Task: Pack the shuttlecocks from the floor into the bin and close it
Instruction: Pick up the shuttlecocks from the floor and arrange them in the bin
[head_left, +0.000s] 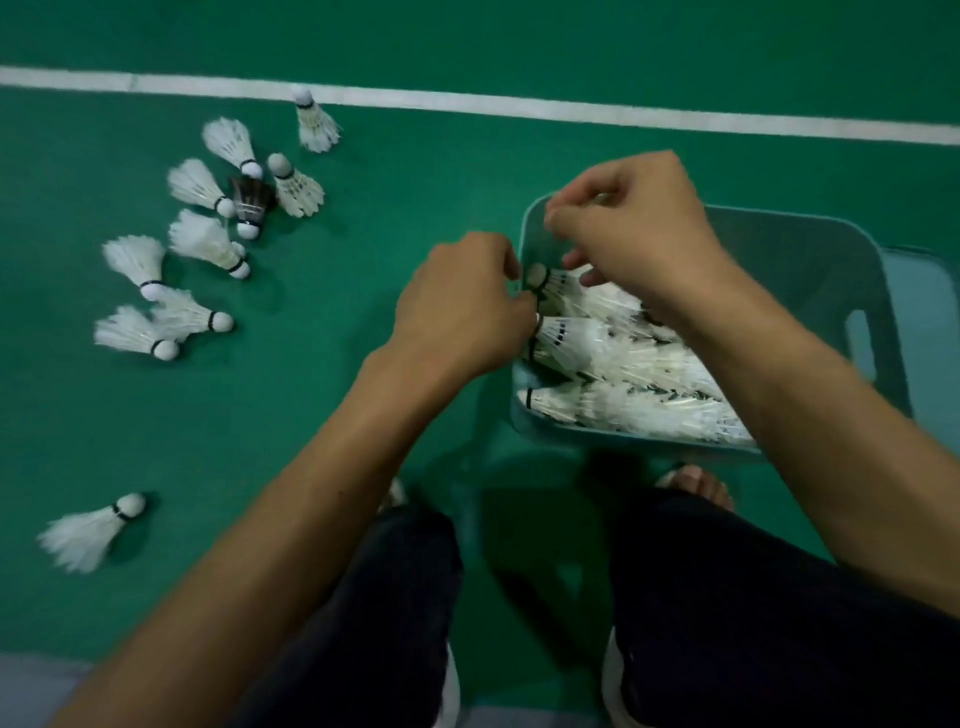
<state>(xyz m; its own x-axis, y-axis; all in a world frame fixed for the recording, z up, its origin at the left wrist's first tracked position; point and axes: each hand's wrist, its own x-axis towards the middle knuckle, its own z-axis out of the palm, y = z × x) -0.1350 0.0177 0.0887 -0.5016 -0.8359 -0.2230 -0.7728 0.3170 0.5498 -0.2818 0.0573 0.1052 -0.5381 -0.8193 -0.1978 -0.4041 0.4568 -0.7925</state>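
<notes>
Sitting at three o'clock on the green floor, the teal bin holds a heap of white shuttlecocks; loose shuttlecocks lie at ten o'clock. The left hand and right hand curl over the bin's left rim; whether either grips anything cannot be told.

White shuttlecocks, one black shuttlecock, teal bin, green floor, white line.

Bare floor between loose shuttlecocks and bin; left hand, right hand over its left rim
</notes>
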